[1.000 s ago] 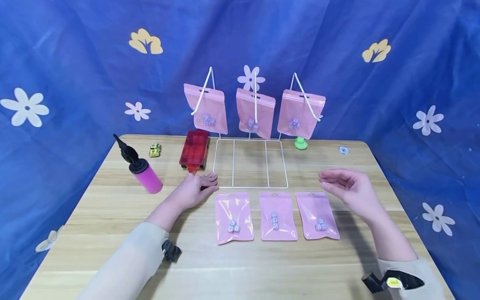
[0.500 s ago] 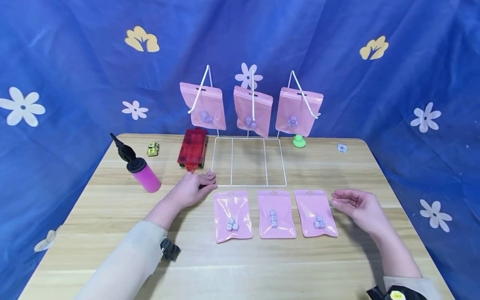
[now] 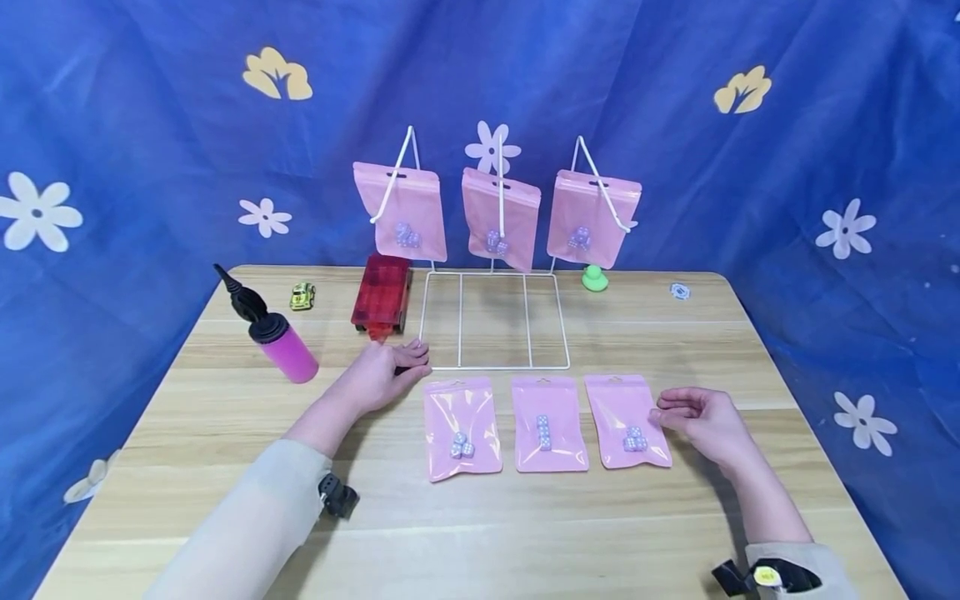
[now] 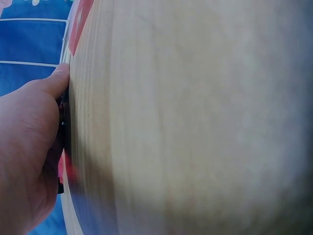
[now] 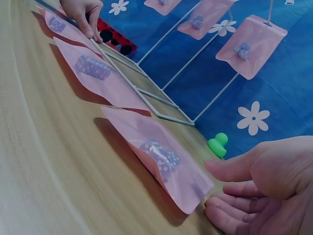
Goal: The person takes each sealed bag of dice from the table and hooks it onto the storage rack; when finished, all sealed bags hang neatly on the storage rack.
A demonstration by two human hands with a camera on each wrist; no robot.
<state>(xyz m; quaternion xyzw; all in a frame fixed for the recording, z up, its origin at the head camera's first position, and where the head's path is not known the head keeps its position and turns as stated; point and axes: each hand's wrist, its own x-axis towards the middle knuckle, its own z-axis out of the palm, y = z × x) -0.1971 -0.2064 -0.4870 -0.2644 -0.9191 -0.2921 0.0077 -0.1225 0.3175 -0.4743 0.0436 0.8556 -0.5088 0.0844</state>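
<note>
My left hand (image 3: 382, 371) is at the front left corner of the white wire rack (image 3: 495, 367), its thumb and fingers pinching the wire there. Three pink zip bags hang from the rack's arms: left (image 3: 420, 196), middle (image 3: 517, 204) and right (image 3: 607, 196). Three more pink bags with dice lie flat before it: left (image 3: 480, 408), middle (image 3: 566, 404) and right (image 3: 615, 400). Beside the right one's right edge is my right hand (image 3: 708, 425), fingers loosely bent, thumb and fingers apart. Its fingertips are close to that bag (image 5: 190, 186); contact is hard to judge.
Left of the rack are a red toy car (image 3: 382, 292), a small yellow car (image 3: 302, 296) and a pink and black hand pump (image 3: 288, 350). A green rubber duck (image 3: 595, 279) and a small blue-white disc (image 3: 680, 291) stand at the back right. Behind hangs a blue curtain (image 3: 675, 167).
My right hand has come nearer to me, from beyond the right flat bag's upper corner to beside its right edge. My left hand stays at the rack's corner.
</note>
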